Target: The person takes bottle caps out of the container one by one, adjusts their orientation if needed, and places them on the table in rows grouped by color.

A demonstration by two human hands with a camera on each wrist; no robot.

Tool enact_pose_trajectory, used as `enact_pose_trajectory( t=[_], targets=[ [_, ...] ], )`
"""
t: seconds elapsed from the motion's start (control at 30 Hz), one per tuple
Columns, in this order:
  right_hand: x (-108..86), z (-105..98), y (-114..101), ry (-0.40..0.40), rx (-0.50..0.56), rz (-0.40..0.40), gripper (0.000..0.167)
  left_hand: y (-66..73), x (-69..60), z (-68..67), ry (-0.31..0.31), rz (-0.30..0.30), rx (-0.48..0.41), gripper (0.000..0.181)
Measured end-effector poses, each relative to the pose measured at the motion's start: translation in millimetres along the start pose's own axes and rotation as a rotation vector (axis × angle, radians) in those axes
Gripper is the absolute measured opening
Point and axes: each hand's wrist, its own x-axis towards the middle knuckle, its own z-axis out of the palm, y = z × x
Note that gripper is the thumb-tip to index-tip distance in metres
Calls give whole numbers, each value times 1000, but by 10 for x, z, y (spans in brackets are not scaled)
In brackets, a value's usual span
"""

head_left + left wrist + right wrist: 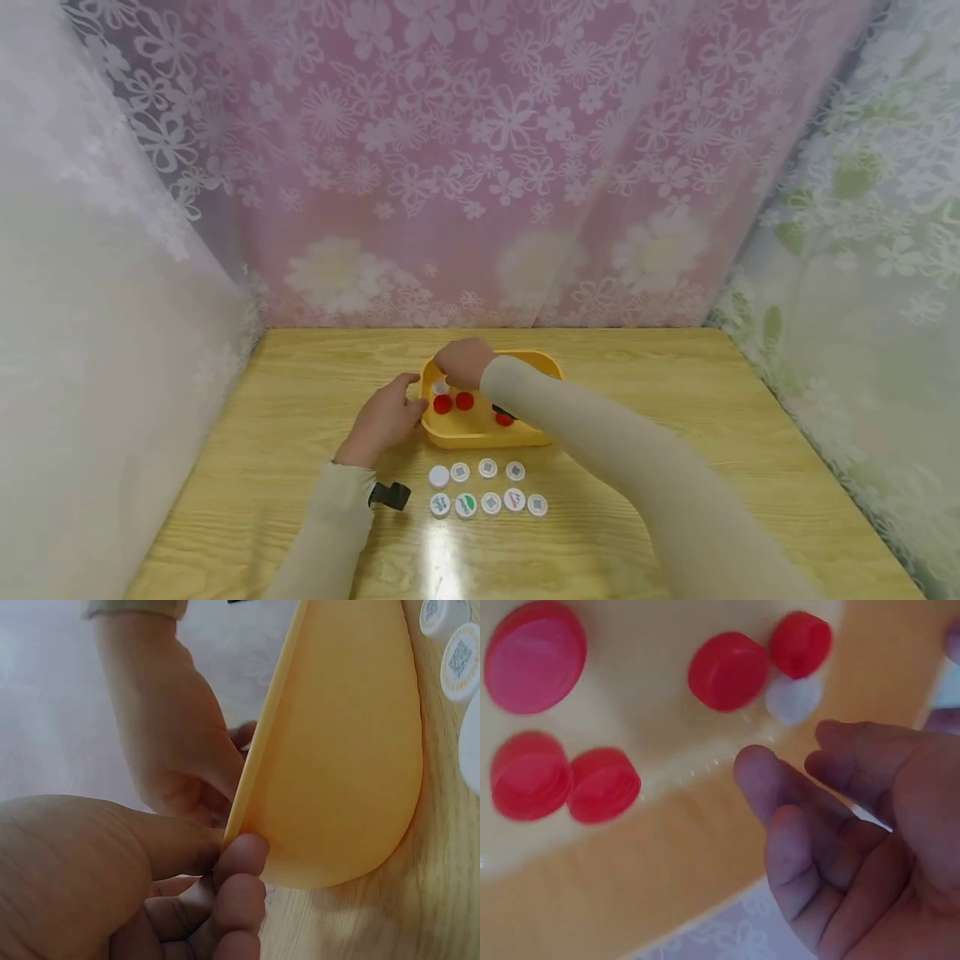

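Observation:
A yellow plastic tray [472, 441] rests on the table, with several red bottle caps [464, 402] and one white cap [441, 388] inside. My left hand [385, 418] is at the tray's left end; in the left wrist view its thumb and fingers pinch the rim. Over the tray's left part hovers my right hand [465, 364]. The right wrist view shows its fingers bent slightly and apart, holding nothing. They are nearest the white cap [793, 700], which touches a red cap [801, 645]. My right forearm hides the tray's right side.
Two rows of white caps [491, 503] lie on the wooden table [300, 400] in front of the tray. Some carry square codes, others printed logos. A floral curtain [450, 167] hangs behind, with pale cloth at both sides.

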Motion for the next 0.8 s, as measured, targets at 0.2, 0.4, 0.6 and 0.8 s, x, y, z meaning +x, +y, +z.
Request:
enact_pose_trajectory(
  t=[0.2,0.4,0.6,0.8],
  targets=[
    [174,137,-101,-29,3,101,28,8,26,6,1,1,-11,56],
    [273,269,-152,-3,3,115,28,-2,27,19,-3,-23,-27,56],
    [318,356,-156,12,-12,56,23,-17,22,23,-6,-19,-28,56],
    [354,359,-69,-62,80,-11,20,-14,17,13,-14,-33,-33,56]
  ],
)
